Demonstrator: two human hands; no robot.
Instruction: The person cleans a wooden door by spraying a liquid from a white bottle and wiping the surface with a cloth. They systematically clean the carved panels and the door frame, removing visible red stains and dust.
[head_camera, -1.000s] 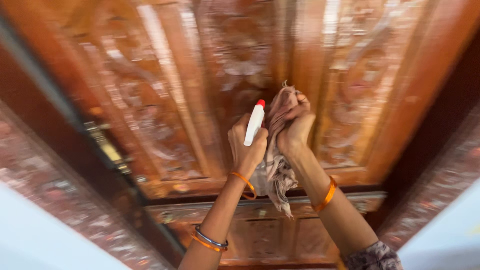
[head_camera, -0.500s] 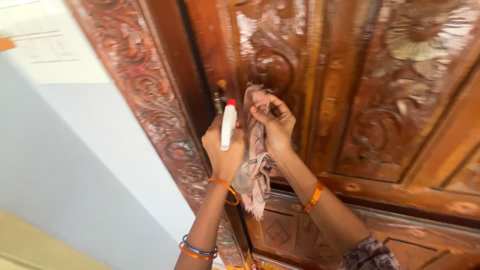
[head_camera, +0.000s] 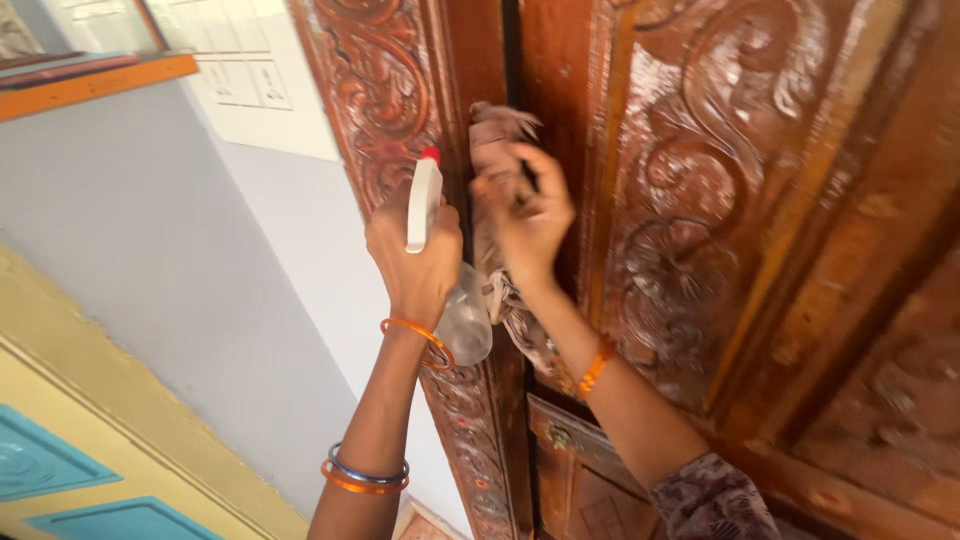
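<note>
L hand (head_camera: 415, 262) clamped on clear plastic spray bottle w/ white-red trigger head (head_camera: 424, 203), just left of carved glossy wooden door (head_camera: 700, 200). R hand (head_camera: 530, 215) bunches soft pinkish cloth rag (head_camera: 492, 150) vs door edge. Bottle prob light, slick; grip neck. Rag limp, so wad it

One head view — tilted up, close to the carved door (head_camera: 720, 200); hands central.

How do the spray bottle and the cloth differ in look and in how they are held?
The spray bottle is rigid, white-headed with a red tip and clear body; the cloth is limp, pinkish and frayed. The left hand grips the bottle clear of the wood; the right hand presses the cloth on the carved door.
</note>
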